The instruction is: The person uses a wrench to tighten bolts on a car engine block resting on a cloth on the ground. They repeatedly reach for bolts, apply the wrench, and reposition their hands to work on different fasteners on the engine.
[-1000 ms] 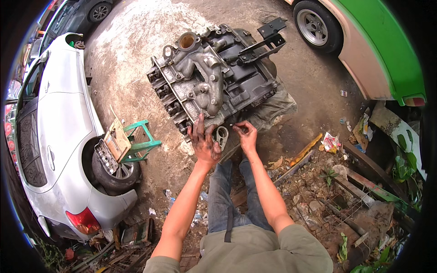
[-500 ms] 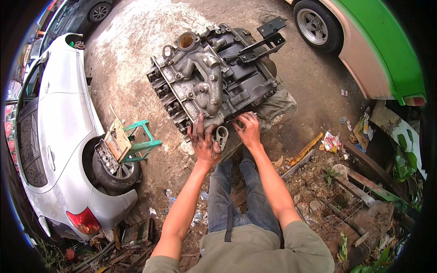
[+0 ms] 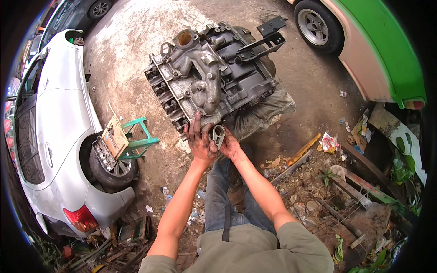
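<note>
An engine [image 3: 214, 82] with a grey intake manifold lies in front of me, its near edge by my hands. At this edge is a small grey metal fitting [image 3: 218, 134] with a round opening. Pressed to its left side are the thumb and curled fingers of my left hand [image 3: 200, 143], while one finger stretches up onto the engine. My right hand [image 3: 231, 146] closes on the fitting's right side, its fingertips partly hidden behind it. Dark grease covers the fingers. Whether the fitting is fixed to the engine is hidden.
A silver car [image 3: 68, 118] stands at the left. Beside its wheel, a green stool [image 3: 141, 139] carries a wooden board and a metal part. A green and pink vehicle [image 3: 364, 50] is at the far right. Cloth [image 3: 268, 111] lies under the engine; rubble and scrap [image 3: 332, 191] cover the ground nearer right.
My right hand has moved left and nearer to me, from the engine's edge to the fitting's right side. My left hand has stayed by the fitting.
</note>
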The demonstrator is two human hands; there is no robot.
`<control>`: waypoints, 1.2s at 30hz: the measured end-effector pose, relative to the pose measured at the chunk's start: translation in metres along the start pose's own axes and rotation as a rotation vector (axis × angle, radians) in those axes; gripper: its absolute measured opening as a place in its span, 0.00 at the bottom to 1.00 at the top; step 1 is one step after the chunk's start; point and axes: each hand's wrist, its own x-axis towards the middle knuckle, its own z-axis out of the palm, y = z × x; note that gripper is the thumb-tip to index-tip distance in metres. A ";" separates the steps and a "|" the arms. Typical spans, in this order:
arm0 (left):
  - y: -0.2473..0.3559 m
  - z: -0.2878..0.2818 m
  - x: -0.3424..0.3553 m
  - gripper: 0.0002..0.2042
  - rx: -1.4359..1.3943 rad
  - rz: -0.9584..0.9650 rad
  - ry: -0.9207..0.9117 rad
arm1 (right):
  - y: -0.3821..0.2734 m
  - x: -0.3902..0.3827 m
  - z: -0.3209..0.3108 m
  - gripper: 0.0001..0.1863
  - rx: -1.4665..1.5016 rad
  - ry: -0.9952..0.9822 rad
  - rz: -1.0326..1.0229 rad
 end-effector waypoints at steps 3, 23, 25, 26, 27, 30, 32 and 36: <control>0.000 -0.001 0.000 0.26 0.002 0.002 0.001 | -0.003 -0.012 -0.003 0.09 -0.022 -0.098 -0.100; -0.001 0.001 -0.001 0.26 -0.021 0.000 -0.007 | -0.092 -0.040 0.061 0.10 -1.903 -0.173 -1.289; 0.000 0.000 -0.001 0.26 -0.019 -0.004 -0.009 | -0.091 -0.041 0.062 0.11 -1.933 -0.166 -1.300; 0.000 0.001 -0.001 0.27 -0.025 -0.006 -0.005 | -0.091 -0.042 0.062 0.11 -1.947 -0.165 -1.304; -0.001 0.001 -0.001 0.27 -0.023 -0.007 -0.015 | -0.091 -0.042 0.063 0.11 -1.953 -0.161 -1.315; -0.001 0.001 -0.001 0.27 -0.021 -0.004 -0.008 | -0.091 -0.043 0.064 0.11 -1.960 -0.153 -1.334; -0.001 0.000 -0.002 0.26 -0.004 -0.005 -0.010 | -0.091 -0.044 0.065 0.12 -1.962 -0.158 -1.316; -0.001 0.000 -0.002 0.25 -0.012 -0.013 -0.006 | -0.095 -0.043 0.067 0.12 -1.963 -0.189 -1.291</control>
